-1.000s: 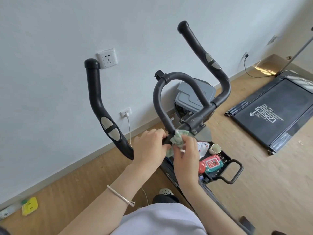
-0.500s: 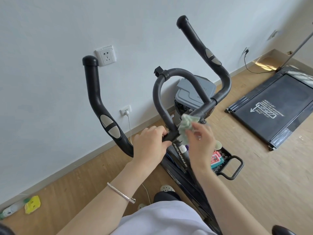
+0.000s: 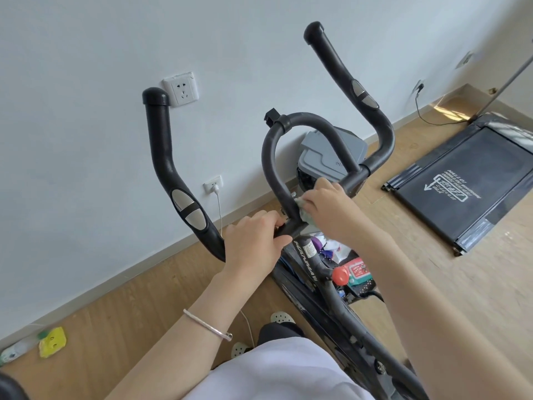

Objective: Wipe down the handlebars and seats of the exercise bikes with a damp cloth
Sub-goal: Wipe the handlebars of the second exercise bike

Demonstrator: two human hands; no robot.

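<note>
The right hand (image 3: 328,209) bunches a pale green crumpled cloth (image 3: 304,217) under curled fingers and presses it against the near leg of the black foam-padded loop bar (image 3: 269,157), low down where that leg meets the middle of the handlebars. The left hand (image 3: 253,241) sits just beside it. Its fingers wrap over the short black crossbar (image 3: 288,228) with the thumb underneath, apparently to steady the black-framed exercise bike (image 3: 310,272). The 2 hands are near each other but not touching.

The next stroke turns on how the loop runs from the cloth. Its tube climbs up and away from the person toward the white wall (image 3: 86,82), arches over at the top, then drops on the right to a junction just beyond the right hand. The wiping path therefore leads upward from the grip, and the right hand, already on the tube, is the one placed to follow it.

Outside the loop stand 2 long curved black grips with silver pads. The left horn grip (image 3: 161,145) lies beyond the left hand and the right horn grip (image 3: 337,62) rises up to the right. Both are well apart from the cloth (the left one is closer to the hand without it, so reaching it probably means crossing over or swapping hands).

No seat is in view, so I judge the work to be in the handlebar stage, with much left to do.
</note>
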